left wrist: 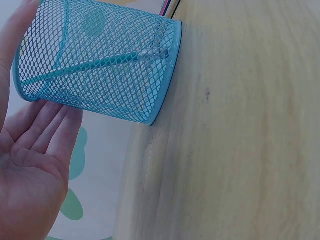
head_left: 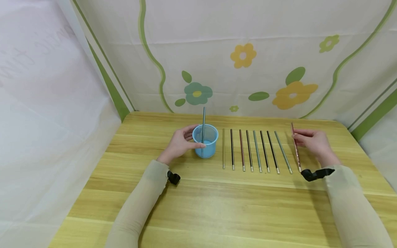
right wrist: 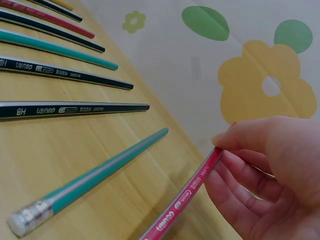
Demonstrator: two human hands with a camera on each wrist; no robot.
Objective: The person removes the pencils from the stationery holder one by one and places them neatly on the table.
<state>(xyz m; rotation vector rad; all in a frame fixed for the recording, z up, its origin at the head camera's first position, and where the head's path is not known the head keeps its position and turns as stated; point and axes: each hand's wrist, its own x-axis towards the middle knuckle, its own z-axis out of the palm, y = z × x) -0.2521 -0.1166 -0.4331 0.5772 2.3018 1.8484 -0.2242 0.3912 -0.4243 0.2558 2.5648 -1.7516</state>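
Observation:
My left hand [head_left: 180,143] holds a light blue mesh pencil cup [head_left: 210,150], thumb at its near side and fingers behind. The cup stands upright on the table with one green pencil [head_left: 204,119] leaning in it; in the left wrist view the pencil's eraser end [left wrist: 155,53] shows low through the mesh. At the right end of a row of pencils, my right hand [head_left: 315,143] pinches a red pencil [right wrist: 187,197] near its upper end between thumb and fingers. The red pencil is tilted, its eraser end close to the tabletop.
Between the hands lies a row of several pencils, yellow [head_left: 223,150], black [head_left: 232,150], red [head_left: 242,150] and green [head_left: 283,152], eraser ends toward me. The wooden table [head_left: 217,210] meets a flower-print cloth [head_left: 217,51] at its far edge.

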